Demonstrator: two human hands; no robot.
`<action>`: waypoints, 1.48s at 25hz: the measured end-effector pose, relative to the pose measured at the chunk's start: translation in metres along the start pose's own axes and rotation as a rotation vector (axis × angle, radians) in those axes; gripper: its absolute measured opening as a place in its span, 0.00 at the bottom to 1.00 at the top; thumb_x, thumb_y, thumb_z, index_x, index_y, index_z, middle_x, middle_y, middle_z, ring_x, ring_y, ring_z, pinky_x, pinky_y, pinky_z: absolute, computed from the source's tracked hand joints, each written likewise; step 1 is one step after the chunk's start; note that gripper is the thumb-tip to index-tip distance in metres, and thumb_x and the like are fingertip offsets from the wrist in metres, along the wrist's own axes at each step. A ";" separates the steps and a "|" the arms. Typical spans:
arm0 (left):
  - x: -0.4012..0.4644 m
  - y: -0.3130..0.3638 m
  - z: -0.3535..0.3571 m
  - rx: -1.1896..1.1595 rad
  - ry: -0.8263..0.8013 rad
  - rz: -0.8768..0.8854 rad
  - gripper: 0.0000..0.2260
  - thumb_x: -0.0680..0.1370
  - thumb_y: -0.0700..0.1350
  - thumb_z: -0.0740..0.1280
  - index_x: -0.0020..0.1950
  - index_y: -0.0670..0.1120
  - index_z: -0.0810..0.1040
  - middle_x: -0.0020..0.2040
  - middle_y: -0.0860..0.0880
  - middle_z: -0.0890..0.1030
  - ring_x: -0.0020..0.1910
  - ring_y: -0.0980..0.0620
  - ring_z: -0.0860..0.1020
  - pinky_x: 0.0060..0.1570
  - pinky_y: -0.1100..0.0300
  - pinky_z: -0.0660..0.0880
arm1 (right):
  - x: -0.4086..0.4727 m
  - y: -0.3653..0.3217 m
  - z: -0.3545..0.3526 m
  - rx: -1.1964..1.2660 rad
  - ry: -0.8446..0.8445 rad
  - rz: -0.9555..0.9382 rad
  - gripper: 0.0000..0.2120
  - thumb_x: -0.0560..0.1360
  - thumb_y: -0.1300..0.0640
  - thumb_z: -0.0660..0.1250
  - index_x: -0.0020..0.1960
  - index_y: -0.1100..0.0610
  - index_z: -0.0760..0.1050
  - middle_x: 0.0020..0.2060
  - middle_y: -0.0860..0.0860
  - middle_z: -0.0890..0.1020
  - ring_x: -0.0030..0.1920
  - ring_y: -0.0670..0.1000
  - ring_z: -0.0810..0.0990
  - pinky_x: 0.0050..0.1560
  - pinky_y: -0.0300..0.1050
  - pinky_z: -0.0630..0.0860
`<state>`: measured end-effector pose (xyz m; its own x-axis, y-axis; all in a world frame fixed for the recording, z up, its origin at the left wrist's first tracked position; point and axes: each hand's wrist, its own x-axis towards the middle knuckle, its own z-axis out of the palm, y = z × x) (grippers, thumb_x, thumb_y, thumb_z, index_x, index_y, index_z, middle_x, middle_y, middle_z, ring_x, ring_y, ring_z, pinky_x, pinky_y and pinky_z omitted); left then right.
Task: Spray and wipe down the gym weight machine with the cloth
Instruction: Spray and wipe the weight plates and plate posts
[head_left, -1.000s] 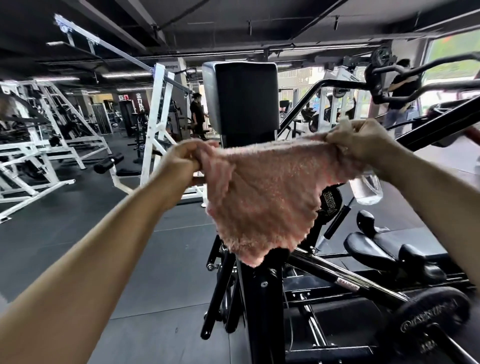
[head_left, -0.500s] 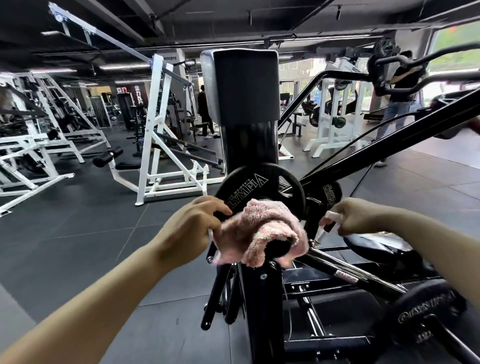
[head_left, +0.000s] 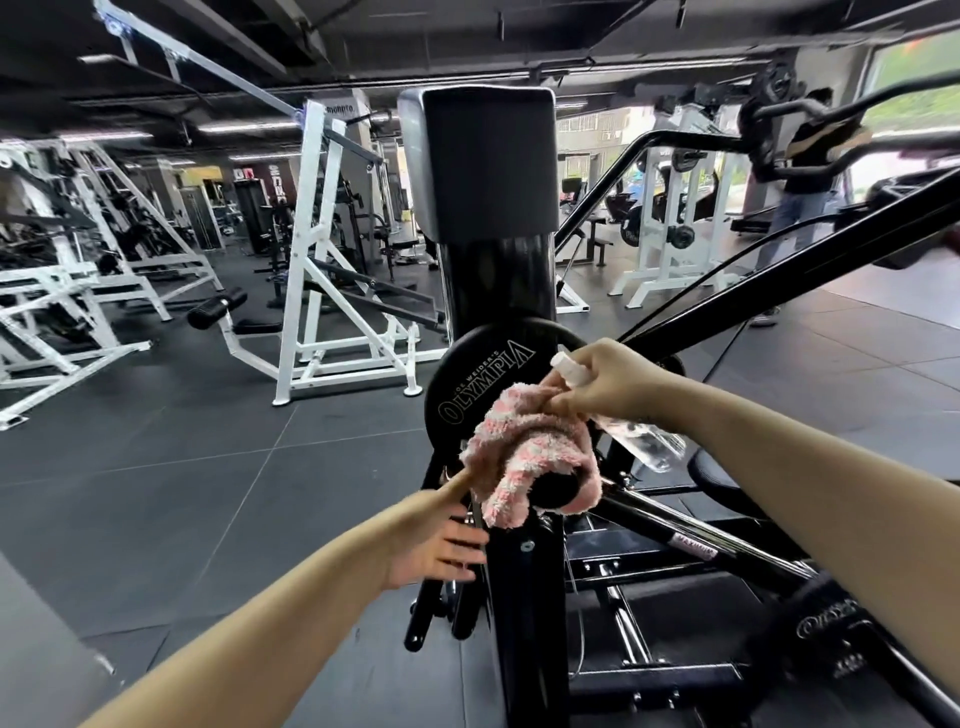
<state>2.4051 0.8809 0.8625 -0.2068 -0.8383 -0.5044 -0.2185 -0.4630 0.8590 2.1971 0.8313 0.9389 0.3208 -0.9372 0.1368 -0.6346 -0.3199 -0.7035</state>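
Cloth (head_left: 524, 457), pink and fluffy, is hanging bunched over the end of a black peg on the weight machine (head_left: 498, 291), just below a black plate (head_left: 467, 384) lettered OLYMPIA, and it is covering most of that peg. The right hand (head_left: 602, 384) is clenching a clear spray bottle (head_left: 641, 441) by the neck, white nozzle poking out above the knuckles, while its lower fingers are touching the cloth's top; the bottle's body is showing only partly below the wrist. The left hand (head_left: 436, 540) is reaching in beneath the cloth with fingers spread against the black post, thumb touching the cloth's edge, gripping nothing that I can see. Farther right, a second plate (head_left: 831, 631) is sitting blurred, its lettering unreadable.
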 end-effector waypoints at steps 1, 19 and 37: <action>0.002 -0.003 0.004 -0.186 -0.087 -0.016 0.24 0.76 0.59 0.59 0.60 0.41 0.73 0.54 0.41 0.80 0.49 0.46 0.80 0.47 0.53 0.78 | 0.001 0.002 0.001 0.021 0.070 -0.021 0.05 0.70 0.65 0.72 0.44 0.58 0.81 0.36 0.50 0.81 0.38 0.47 0.78 0.44 0.41 0.77; -0.003 0.038 -0.056 0.237 0.642 0.739 0.06 0.75 0.42 0.69 0.51 0.46 0.77 0.46 0.51 0.79 0.46 0.53 0.77 0.42 0.66 0.72 | -0.026 0.055 -0.038 0.098 -0.180 0.111 0.16 0.72 0.68 0.69 0.53 0.50 0.79 0.44 0.44 0.85 0.45 0.47 0.82 0.54 0.51 0.77; -0.011 0.057 0.014 -0.307 -0.115 -0.014 0.28 0.80 0.60 0.51 0.55 0.37 0.76 0.45 0.41 0.80 0.42 0.47 0.78 0.45 0.53 0.76 | -0.020 0.012 0.004 0.271 -0.387 0.105 0.20 0.78 0.58 0.64 0.68 0.50 0.68 0.63 0.52 0.77 0.62 0.58 0.76 0.62 0.57 0.73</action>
<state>2.3820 0.8676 0.9156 -0.3160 -0.8014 -0.5079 0.0719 -0.5540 0.8294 2.1857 0.8465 0.9245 0.5357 -0.8254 -0.1784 -0.4878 -0.1301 -0.8632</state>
